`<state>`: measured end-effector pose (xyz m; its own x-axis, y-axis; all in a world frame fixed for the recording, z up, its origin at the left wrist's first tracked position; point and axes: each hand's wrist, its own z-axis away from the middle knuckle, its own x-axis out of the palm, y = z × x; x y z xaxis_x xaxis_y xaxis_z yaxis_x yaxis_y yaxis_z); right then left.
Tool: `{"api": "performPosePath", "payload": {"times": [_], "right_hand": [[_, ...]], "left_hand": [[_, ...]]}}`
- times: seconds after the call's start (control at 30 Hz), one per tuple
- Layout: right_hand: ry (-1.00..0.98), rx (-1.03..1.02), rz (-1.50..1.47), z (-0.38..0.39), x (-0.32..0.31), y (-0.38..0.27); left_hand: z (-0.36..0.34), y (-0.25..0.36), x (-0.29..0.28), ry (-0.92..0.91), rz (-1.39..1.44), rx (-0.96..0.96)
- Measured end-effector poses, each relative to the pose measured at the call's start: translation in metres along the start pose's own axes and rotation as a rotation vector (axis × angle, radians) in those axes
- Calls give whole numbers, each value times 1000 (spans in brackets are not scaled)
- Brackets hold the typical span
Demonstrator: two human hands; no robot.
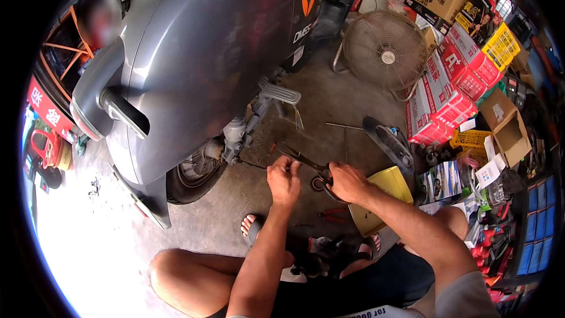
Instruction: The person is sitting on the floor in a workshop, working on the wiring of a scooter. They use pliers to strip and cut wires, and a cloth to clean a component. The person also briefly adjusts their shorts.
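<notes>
My right hand [348,184] is closed round the handles of dark scissors [307,162], whose blades point away to the upper left. Beside the blades, my left hand [284,181] has its fingers pinched together; what they hold is too small to make out. Ahead and to the left stands a large grey scooter [200,41]. Its wheel [197,174], a metal footrest [281,93] and thin loose wires [299,119] show along its lower side.
A yellow tray [360,224] lies by my right forearm, with red-handled pliers [335,213] next to it. Beyond are a T-handle wrench [344,125], a black-grey cover [389,144] and a floor fan [385,35]. Red-white cartons [438,103] stand right. Something dark and furry [315,262] sits between my feet.
</notes>
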<state>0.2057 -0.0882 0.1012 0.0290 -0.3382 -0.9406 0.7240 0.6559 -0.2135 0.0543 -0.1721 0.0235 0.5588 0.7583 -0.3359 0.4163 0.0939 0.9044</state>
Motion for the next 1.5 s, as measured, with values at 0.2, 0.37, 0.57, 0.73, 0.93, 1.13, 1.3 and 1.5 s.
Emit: {"api": "performPosePath", "payload": {"times": [0.2,0.37,0.57,0.73,0.93,1.13,1.3,1.5], "right_hand": [[70,-359,28,-24,-26,10],[-15,-478,6,-36,-35,0],[-110,-383,-211,-20,-14,11],[-158,-305,-311,-9,-16,11],[-236,-263,-395,-12,-26,1],[-79,-269,-238,-12,-16,16],[-145,-230,-152,-6,-14,15],[-174,-219,-270,6,-3,18]], "left_hand": [[-4,-3,-32,-198,581,-174],[-1,5,-52,-194,646,-202],[3,15,-48,-225,517,-227],[4,27,-43,-238,422,-222],[-5,16,-41,-45,296,44],[-8,24,-48,-440,199,-215],[0,18,-39,-317,-64,-7],[6,11,-26,-193,-188,178]]}}
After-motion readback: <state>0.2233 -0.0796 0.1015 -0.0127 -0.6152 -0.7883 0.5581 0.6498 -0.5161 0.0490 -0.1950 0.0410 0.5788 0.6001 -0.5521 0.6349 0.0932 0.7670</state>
